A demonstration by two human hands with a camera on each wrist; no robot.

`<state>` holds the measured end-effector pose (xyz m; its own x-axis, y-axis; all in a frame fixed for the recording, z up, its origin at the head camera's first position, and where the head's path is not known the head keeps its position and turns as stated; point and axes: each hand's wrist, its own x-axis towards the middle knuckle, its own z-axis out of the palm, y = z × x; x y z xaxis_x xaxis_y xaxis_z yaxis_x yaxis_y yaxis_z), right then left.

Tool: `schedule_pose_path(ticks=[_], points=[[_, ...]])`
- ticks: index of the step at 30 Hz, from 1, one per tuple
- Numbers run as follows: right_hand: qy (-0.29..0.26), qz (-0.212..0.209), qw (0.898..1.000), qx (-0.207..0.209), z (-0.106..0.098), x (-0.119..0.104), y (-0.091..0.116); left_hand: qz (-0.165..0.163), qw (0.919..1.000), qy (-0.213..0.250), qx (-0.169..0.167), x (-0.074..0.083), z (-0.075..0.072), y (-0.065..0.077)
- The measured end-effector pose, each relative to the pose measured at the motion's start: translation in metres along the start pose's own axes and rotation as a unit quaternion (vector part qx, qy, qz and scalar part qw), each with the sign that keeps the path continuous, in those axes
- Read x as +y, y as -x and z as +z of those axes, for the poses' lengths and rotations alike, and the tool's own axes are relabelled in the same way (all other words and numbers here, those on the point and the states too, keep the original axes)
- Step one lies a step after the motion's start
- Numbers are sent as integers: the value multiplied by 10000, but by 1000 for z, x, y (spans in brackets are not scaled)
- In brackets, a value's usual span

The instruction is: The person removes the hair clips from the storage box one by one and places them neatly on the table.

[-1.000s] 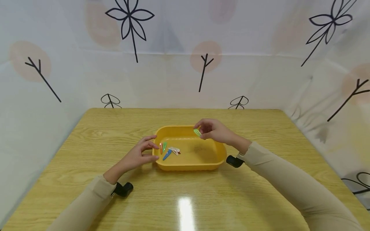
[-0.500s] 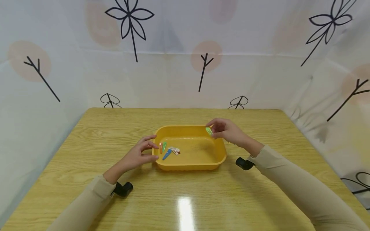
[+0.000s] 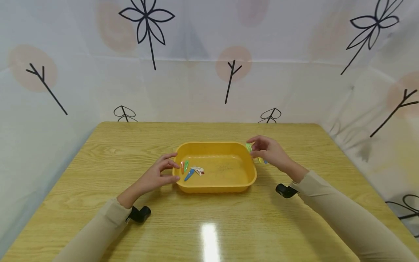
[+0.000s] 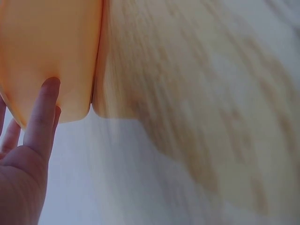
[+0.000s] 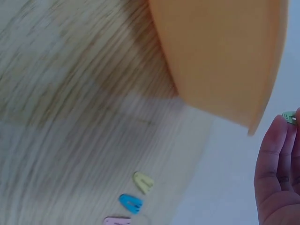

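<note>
My right hand (image 3: pixel 270 153) pinches a light green snap hair clip (image 3: pixel 249 147) between thumb and fingertips, just above the right rim of the yellow plastic tray (image 3: pixel 226 190). In the right wrist view the clip (image 5: pixel 289 117) shows at the fingertips. At the tray's left end, my left hand (image 3: pixel 160 175) rests against the rim with fingers spread; the left wrist view has one straight digit (image 4: pixel 43 112) touching the outer wall. Inside the tray's left part lie an orange clip (image 3: pixel 182 167), a green clip (image 3: pixel 186 165), a blue clip (image 3: pixel 189 175) and white clips (image 3: pixel 197 169).
On the wooden table (image 3: pixel 209 211) right of the tray lie a yellow clip (image 5: pixel 143 182), a blue clip (image 5: pixel 131 203) and a pink clip (image 5: pixel 117 221), partly hidden by my right hand in the head view. A patterned cloth (image 3: pixel 190 87) hangs behind the table.
My right hand has carried the light green clip rightward from over the tray to its right rim, uncovering the tray's right part. My left hand has stayed in place.
</note>
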<state>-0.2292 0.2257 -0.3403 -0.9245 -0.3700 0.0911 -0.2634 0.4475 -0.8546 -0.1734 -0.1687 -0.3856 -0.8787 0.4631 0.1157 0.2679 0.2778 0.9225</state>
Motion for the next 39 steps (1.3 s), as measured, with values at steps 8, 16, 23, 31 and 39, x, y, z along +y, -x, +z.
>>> schedule_pose_path(ticks=[8, 16, 23, 31, 39], points=[[-184, -15, 9996, 201, -12, 18, 9, 14, 10000, -30, -10, 1, -1, 0], [-233, 167, 9990, 342, -21, 33, 14, -42, 10000, -10, 9, 2, -1, 1], [-469, 470, 9968, 453, -27, 41, 18, -72, 10000, -47, 33, -1, -2, 1], [-420, 570, 9963, 494, -35, 53, 22, -83, 10000, -23, 27, -2, -2, 1], [-37, 912, 9949, 440, -45, 69, 27, -80, 10000, -3, 31, 0, -2, 1]])
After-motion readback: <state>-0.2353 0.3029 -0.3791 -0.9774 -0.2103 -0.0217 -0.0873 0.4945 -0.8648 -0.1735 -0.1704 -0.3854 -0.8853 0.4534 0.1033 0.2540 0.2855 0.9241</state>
